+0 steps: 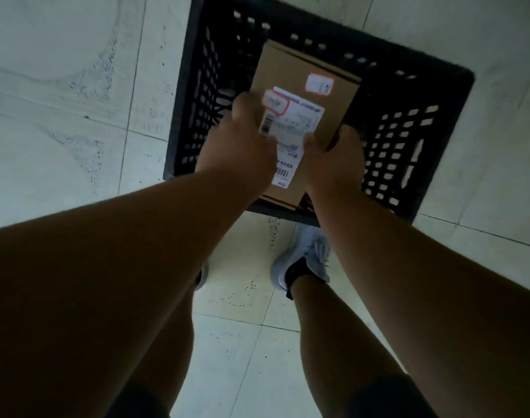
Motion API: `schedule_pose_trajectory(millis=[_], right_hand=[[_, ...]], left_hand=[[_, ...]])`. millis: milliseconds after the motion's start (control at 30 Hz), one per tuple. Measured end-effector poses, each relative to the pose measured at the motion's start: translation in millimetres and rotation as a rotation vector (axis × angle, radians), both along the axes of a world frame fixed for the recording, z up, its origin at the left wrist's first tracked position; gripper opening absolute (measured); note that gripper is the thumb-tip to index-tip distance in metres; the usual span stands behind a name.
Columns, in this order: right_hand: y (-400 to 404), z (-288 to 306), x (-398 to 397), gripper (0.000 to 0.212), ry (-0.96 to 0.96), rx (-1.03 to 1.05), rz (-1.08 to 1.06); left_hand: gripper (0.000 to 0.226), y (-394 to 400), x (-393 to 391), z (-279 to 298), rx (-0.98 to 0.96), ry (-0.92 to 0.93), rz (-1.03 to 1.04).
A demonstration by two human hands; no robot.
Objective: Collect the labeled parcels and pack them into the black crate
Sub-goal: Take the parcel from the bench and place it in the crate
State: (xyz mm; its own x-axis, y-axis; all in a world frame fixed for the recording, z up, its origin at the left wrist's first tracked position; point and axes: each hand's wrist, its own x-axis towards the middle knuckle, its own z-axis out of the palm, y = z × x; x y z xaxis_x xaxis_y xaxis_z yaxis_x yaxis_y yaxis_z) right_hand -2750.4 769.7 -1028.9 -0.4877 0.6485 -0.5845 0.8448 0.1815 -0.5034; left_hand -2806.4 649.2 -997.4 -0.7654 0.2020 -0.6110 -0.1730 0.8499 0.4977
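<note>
Both of our hands clamp the cardboard parcel (302, 95) at its near end: the left hand (245, 143) curls over the left edge with its thumb on the white shipping label (293, 131), the right hand (333, 155) wraps the right edge, and we hold the box flat above the mouth of the black crate (423, 140), which sits on the pale tiled floor (61, 86). With both grips bunched at one end, we judge the far end could dip and strike the far wall, or the box could twist out of our fingers if we let go early. Its near corner hangs just over the near rim, so a straight drop might catch there and leave it propped at a slant. Inside, open room shows to the right and at the far side; the left wall is closer. What lies at the bottom we cannot tell, it is too dark. Our shoe (302, 257) stands just beside the near rim, so a nudge could shift the crate
</note>
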Motion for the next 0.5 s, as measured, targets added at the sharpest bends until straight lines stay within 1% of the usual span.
schedule_pose_trajectory(millis=[67,167,233,367,500], right_hand=[[2,-40,-5,0.035,0.007,0.010,0.048],[2,-90,-15,0.034,-0.014,0.002,0.151],[-1,-119,-21,0.036,-0.052,-0.027,0.187],[-5,-169,-30,0.035,-0.098,-0.036,0.252],[-9,-199,-37,0.027,-0.098,-0.059,0.341]], left_hand=[[0.050,-4,-2,-35,-0.008,-0.047,-0.093],[0.059,-8,-13,-80,-0.097,-0.167,-0.162],[0.061,-10,-18,-106,-0.138,-0.235,-0.155],[0.070,-15,-27,-153,-0.225,-0.260,-0.189],[0.067,-19,-38,-183,-0.268,-0.297,-0.161]])
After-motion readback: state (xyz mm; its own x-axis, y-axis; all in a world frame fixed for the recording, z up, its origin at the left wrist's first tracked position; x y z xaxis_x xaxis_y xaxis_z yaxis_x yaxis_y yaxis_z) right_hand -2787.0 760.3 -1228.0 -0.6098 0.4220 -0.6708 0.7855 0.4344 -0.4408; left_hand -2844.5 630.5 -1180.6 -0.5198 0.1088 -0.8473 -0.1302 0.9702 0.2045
